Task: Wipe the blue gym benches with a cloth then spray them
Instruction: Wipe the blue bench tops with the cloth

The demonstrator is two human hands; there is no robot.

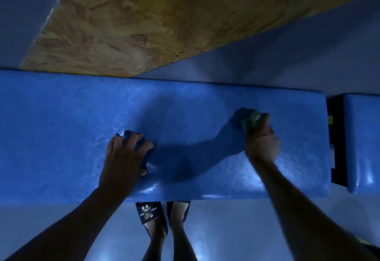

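Observation:
A long blue padded bench [61, 117] runs across the view, wet and streaked near its middle. My left hand [123, 156] presses a dark blue cloth [144, 147] onto the pad left of centre, fingers curled over it. Over the right part of the pad, my right hand [261, 137] grips a spray bottle [250, 119]; only its greenish top shows above my fist, pointing away from me. Both forearms reach over the bench's near edge.
A second blue pad [362, 141] sits at the right past a narrow black gap [334, 137]. A brown chipboard panel [144, 24] lies behind the bench. My feet in dark slides [152, 213] stand on the grey floor under the near edge.

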